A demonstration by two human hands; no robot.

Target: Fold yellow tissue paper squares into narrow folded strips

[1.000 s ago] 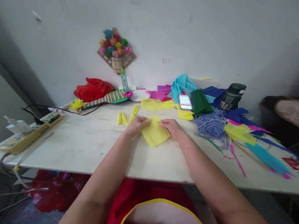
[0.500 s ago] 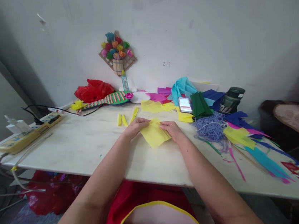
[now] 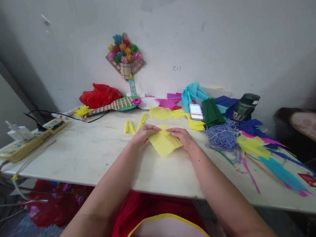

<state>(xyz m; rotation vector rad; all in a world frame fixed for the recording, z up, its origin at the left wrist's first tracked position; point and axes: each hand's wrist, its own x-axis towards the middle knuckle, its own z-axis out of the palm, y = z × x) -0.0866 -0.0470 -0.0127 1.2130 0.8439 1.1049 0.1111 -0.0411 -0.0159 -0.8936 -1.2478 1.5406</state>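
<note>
You face a pale grey wall (image 3: 226, 39) (scuffed, marked "217") behind a white table (image 3: 82, 155); right, perhaps a cushioned seat (image 3: 313, 126); below, dim floor (image 3: 20, 228).

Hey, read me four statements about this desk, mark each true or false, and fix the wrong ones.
1. The left hand and right hand both hold a yellow sheet. True.
2. The tangled yarn is bright orange. False: it is bluish purple.
3. A white adapter is on the power strip. True.
4. The dark green bottle stands left of the yellow sheet. False: it stands to the right.
</note>
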